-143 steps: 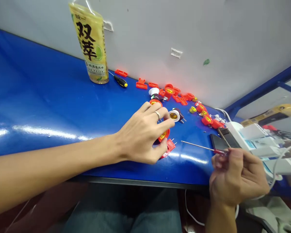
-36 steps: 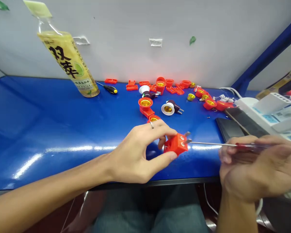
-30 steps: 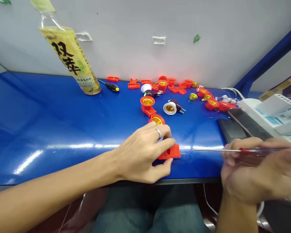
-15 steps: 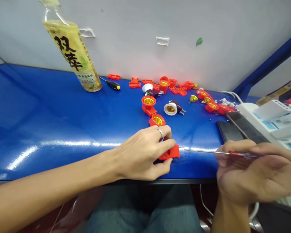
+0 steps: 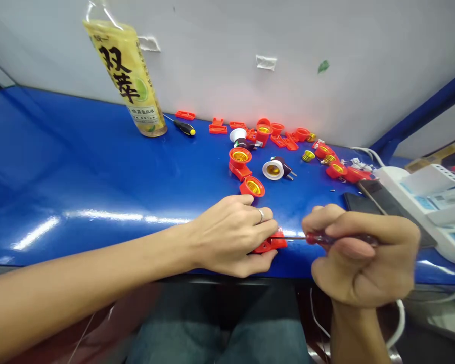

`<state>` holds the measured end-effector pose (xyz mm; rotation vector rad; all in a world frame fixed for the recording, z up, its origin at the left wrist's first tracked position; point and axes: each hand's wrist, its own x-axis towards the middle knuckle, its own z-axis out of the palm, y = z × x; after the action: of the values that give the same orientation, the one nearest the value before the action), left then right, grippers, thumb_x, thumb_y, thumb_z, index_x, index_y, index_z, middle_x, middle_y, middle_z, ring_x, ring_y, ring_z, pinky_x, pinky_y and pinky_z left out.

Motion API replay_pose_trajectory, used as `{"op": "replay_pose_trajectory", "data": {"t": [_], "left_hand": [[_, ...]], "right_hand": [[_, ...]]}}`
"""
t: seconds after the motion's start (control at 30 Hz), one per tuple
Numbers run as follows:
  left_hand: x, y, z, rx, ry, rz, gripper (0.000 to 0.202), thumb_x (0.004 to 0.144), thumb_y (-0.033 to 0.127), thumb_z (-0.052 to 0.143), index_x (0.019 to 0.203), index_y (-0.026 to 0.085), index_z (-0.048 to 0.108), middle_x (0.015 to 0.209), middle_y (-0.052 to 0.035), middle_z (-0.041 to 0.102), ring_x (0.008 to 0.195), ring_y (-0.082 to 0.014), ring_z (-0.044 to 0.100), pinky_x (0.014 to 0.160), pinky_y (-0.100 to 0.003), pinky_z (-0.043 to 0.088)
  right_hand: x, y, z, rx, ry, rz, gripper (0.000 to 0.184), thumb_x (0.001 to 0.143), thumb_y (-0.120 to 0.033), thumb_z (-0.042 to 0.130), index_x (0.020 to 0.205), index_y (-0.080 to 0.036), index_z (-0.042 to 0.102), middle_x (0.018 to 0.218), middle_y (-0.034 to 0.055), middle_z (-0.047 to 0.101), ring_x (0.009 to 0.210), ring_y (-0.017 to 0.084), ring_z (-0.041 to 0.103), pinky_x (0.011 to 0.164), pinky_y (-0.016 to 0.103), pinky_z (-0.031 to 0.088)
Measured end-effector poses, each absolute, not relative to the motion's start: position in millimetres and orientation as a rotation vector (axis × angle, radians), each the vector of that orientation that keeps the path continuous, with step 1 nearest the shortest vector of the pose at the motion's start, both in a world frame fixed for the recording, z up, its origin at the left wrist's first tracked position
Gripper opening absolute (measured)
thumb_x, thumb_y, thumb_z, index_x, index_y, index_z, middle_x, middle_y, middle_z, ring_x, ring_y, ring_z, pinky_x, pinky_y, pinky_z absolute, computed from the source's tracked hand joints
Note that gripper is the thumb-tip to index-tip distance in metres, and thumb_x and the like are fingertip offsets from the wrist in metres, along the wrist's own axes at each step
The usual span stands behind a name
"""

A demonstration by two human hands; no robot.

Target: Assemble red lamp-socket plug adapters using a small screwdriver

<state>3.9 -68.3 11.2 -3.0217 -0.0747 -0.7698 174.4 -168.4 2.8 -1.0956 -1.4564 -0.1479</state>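
Observation:
My left hand, with a ring on one finger, is closed around a red plastic lamp holder part on the blue table near its front edge. Its fingers cover much of the part. My right hand is wrapped round the reddish, see-through handle of a screwdriver. The shaft points left and its end lies over the red part; whether the tip touches a screw I cannot tell. Just beyond my left hand are red lamp holders with brass-coloured threads. A white-rimmed socket with a two-pin plug lies behind.
A yellow-labelled drink bottle stands at the back left, beside a black and yellow screwdriver. Red shells and thread sleeves lie along the wall. Right are a dark phone-like slab and a white organizer.
My right hand has moved left with the screwdriver, bringing its shaft from beside the red part to over it. My left hand still holds the part. The view has shifted slightly.

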Motion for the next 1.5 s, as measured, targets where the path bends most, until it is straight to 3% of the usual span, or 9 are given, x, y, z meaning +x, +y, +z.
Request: {"op": "replay_pose_trajectory", "data": {"t": [0.1, 0.3, 0.57, 0.83, 0.97, 1.23, 1.5], "left_hand": [[3, -68, 12, -3.002, -0.066, -0.766, 0.022, 0.09, 0.035, 0.057, 0.077, 0.018, 0.061, 0.067, -0.0014, 0.062, 0.053, -0.016, 0.052, 0.056, -0.035, 0.038], [3, -65, 9, -3.078, -0.117, -0.673, 0.023, 0.087, 0.04, 0.057, 0.079, 0.019, 0.055, 0.063, -0.0002, 0.063, 0.047, -0.0173, 0.055, 0.046, -0.036, 0.033], [5, -65, 10, -3.216, -0.257, -0.419, 0.035, 0.089, 0.045, 0.061, 0.104, 0.014, 0.053, 0.069, -0.0026, 0.07, 0.053, -0.0228, 0.065, 0.043, -0.033, 0.035], [3, -64, 9, -3.055, -0.3, -0.443, 0.039, 0.087, 0.054, 0.054, 0.07, 0.019, 0.058, 0.05, -0.0045, 0.062, 0.04, -0.0208, 0.056, 0.041, -0.032, 0.018], [4, -63, 5, -3.079, -0.315, -0.507, 0.036, 0.086, 0.052, 0.055, 0.072, 0.019, 0.063, 0.051, -0.0044, 0.063, 0.042, -0.0208, 0.058, 0.041, -0.031, 0.02], [4, -63, -2, -3.027, -0.215, -0.639, 0.034, 0.087, 0.044, 0.053, 0.072, 0.017, 0.065, 0.051, -0.0047, 0.063, 0.042, -0.0223, 0.06, 0.04, -0.033, 0.03], [2, -64, -5, -2.924, -0.097, -0.751, 0.032, 0.088, 0.036, 0.051, 0.067, 0.016, 0.065, 0.048, -0.0033, 0.059, 0.039, -0.0219, 0.057, 0.038, -0.036, 0.032]], "right_hand": [[168, -160, 10, -0.972, -1.549, -0.175, 0.02, 0.1, -0.033, 0.055, 0.087, -0.02, 0.061, 0.064, -0.0017, 0.057, 0.05, 0.011, 0.057, 0.043, 0.025, 0.044], [167, -157, 16, -1.039, -1.64, -0.132, 0.02, 0.101, -0.035, 0.052, 0.089, -0.022, 0.06, 0.067, -0.0024, 0.058, 0.052, 0.012, 0.057, 0.048, 0.027, 0.043], [176, -149, 3, -1.024, -1.739, -0.158, 0.007, 0.098, -0.03, 0.056, 0.097, -0.024, 0.06, 0.072, -0.0014, 0.061, 0.058, 0.014, 0.062, 0.052, 0.028, 0.044], [172, -145, 6, -0.994, -1.778, -0.161, 0.006, 0.093, -0.025, 0.061, 0.089, -0.022, 0.058, 0.067, -0.0042, 0.06, 0.048, 0.009, 0.053, 0.05, 0.025, 0.044], [169, -145, 6, -1.068, -1.733, -0.14, 0.008, 0.093, -0.021, 0.061, 0.085, -0.022, 0.06, 0.063, -0.0054, 0.056, 0.05, 0.009, 0.052, 0.056, 0.025, 0.048], [167, -144, -5, -1.02, -1.716, 0.024, 0.008, 0.095, -0.02, 0.059, 0.088, -0.023, 0.057, 0.071, -0.004, 0.054, 0.052, 0.01, 0.051, 0.053, 0.025, 0.043], [164, -146, -5, -0.999, -1.733, 0.141, 0.009, 0.099, -0.022, 0.054, 0.09, -0.023, 0.055, 0.069, -0.004, 0.051, 0.052, 0.01, 0.048, 0.052, 0.025, 0.04]]}}
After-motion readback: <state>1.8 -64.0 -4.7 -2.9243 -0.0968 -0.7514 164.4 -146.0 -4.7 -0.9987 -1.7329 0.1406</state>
